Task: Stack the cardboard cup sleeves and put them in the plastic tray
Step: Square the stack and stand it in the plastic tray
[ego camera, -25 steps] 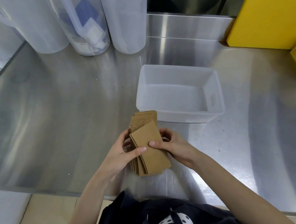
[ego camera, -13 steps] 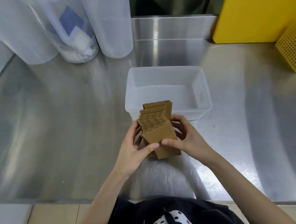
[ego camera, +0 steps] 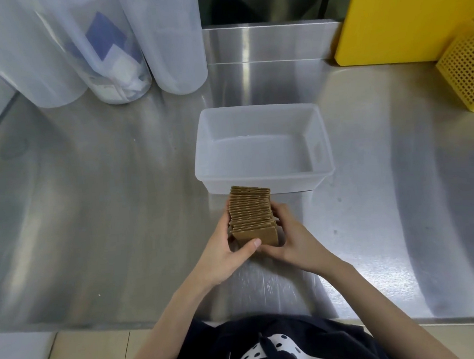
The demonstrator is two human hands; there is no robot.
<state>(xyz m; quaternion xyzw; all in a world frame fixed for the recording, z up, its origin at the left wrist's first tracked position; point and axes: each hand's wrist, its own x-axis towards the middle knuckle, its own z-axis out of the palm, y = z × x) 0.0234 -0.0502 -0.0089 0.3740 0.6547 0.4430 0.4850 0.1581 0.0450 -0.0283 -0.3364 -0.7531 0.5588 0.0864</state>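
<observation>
A stack of brown cardboard cup sleeves (ego camera: 250,210) stands on edge on the steel counter, squared into a neat block. My left hand (ego camera: 224,253) grips its left side, with the thumb across the front sleeve. My right hand (ego camera: 293,242) grips its right side. Just beyond the stack sits the translucent white plastic tray (ego camera: 319,134), with nothing inside it. The far end of the stack nearly touches the tray's near wall.
Three tall translucent plastic containers (ego camera: 103,48) stand at the back left. A yellow board (ego camera: 404,16) leans at the back right, with a yellow perforated basket (ego camera: 468,70) beside it. The counter's front edge (ego camera: 100,327) runs close to my body.
The fanned, tilted sleeves have been pressed together into an even block standing on edge. Both hands and the stack have moved a little toward the tray.
</observation>
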